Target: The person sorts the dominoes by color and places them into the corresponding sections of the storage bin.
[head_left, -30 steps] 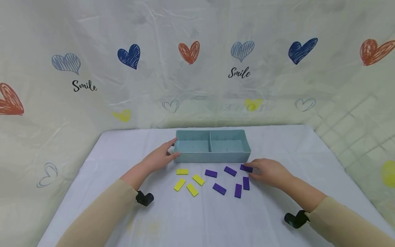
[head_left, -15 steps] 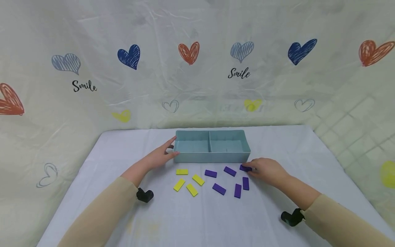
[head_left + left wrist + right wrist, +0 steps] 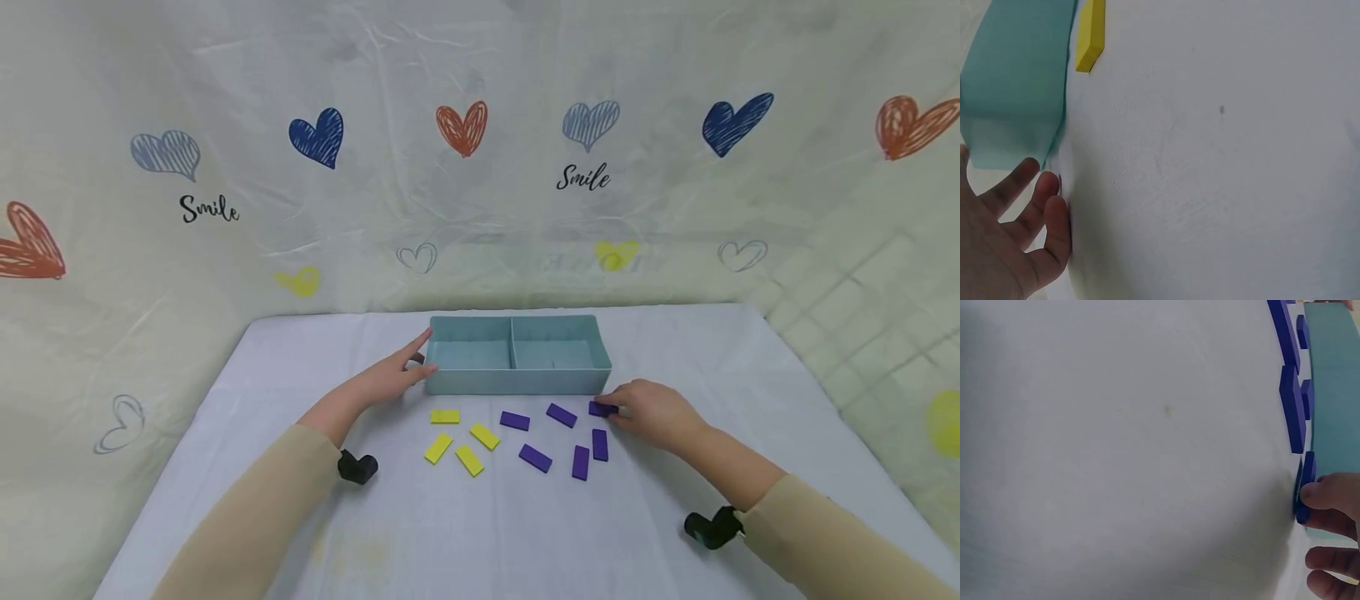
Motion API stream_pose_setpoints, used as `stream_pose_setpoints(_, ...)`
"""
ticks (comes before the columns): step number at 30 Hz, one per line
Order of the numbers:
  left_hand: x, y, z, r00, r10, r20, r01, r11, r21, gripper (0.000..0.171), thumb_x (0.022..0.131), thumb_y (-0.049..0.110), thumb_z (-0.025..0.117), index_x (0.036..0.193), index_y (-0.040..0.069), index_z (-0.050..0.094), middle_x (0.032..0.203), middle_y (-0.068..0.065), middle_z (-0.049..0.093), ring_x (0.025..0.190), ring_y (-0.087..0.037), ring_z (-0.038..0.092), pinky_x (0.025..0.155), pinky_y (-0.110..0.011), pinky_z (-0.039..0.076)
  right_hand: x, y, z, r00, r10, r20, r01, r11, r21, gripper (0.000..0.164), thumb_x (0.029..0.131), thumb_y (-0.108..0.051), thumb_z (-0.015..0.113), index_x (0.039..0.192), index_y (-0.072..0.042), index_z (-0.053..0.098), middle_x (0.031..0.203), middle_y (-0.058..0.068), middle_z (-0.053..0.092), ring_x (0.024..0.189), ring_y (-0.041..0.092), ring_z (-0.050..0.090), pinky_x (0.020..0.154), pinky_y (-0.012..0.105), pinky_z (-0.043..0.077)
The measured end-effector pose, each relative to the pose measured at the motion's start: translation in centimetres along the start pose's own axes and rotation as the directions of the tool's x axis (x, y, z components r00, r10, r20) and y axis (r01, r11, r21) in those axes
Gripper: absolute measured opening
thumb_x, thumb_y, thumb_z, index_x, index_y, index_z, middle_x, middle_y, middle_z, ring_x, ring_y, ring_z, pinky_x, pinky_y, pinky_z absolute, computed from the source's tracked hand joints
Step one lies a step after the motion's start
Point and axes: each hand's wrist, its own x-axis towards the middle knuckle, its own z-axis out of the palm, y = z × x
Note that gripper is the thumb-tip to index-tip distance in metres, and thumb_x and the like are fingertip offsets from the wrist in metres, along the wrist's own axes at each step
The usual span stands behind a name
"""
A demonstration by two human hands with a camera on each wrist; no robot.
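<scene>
A pale teal two-compartment box (image 3: 517, 382) stands toward the back of the table. My left hand (image 3: 386, 379) is at its left end, thumb and index finger spread at the near and far corners; in the left wrist view the other fingers (image 3: 1047, 212) lie loosely bent beside the end wall. Just off the box's front right corner, my right hand (image 3: 656, 414) pinches a purple block (image 3: 601, 409) between thumb and fingers. In the right wrist view that block (image 3: 1309, 469) shows slightly raised, the thumb over one end of it.
Several other purple blocks (image 3: 536, 457) lie scattered in front of the box's right half. Several yellow blocks (image 3: 469, 460) lie before its left half. A white cloth covers the table (image 3: 480, 542), and a heart-printed sheet (image 3: 510, 217) hangs behind it.
The right hand, at the same purple block throughout, has closed its fingertips on it and shifted it very slightly. The left hand stays at the box's end.
</scene>
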Motion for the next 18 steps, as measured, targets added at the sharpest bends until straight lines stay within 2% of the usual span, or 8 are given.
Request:
stream_pose_setpoints(6, -0.1, 0.0, -0.2, 1.000, -0.001, 0.012, 0.001, 1.000, 0.004, 0.077, 0.097, 0.059, 0.050, 0.156, 0.049, 0.002, 0.146, -0.010, 0.043, 0.123, -0.029, 0.050, 0.104, -0.053, 0.037, -0.4, 0.4, -0.8, 1.000, 0.029, 0.001, -0.029, 0.998, 0.064, 0.032, 0.085, -0.015, 0.078, 0.117, -0.015, 0.075, 0.106, 0.004, 0.073, 0.105, 0.030, 0.066, 0.087, 0.048, 0.053)
stream_pose_setpoints(12, -0.2, -0.1, -0.4, 1.000, 0.006, 0.012, -0.006, 1.000, -0.002, 0.080, 0.094, 0.066, 0.051, 0.156, 0.049, 0.003, 0.143, -0.009, 0.045, 0.114, -0.025, 0.053, 0.099, -0.049, 0.041, -1.5, 0.8, -2.1, 0.997, -0.038, -0.065, 0.042, 0.997, 0.070, 0.034, 0.085, -0.014, 0.078, 0.118, -0.017, 0.075, 0.104, 0.001, 0.073, 0.100, 0.027, 0.067, 0.084, 0.046, 0.054)
stream_pose_setpoints(18, -0.1, 0.0, -0.3, 1.000, 0.010, 0.019, -0.010, 1.000, -0.003, 0.081, 0.094, 0.063, 0.053, 0.157, 0.047, 0.004, 0.141, -0.009, 0.046, 0.110, -0.024, 0.054, 0.094, -0.045, 0.044, -2.4, 0.9, -4.1, 0.989, -0.093, -0.116, 0.099, 0.994, 0.054, 0.034, 0.085, -0.013, 0.078, 0.118, -0.018, 0.075, 0.101, -0.002, 0.073, 0.096, 0.024, 0.068, 0.080, 0.043, 0.055)
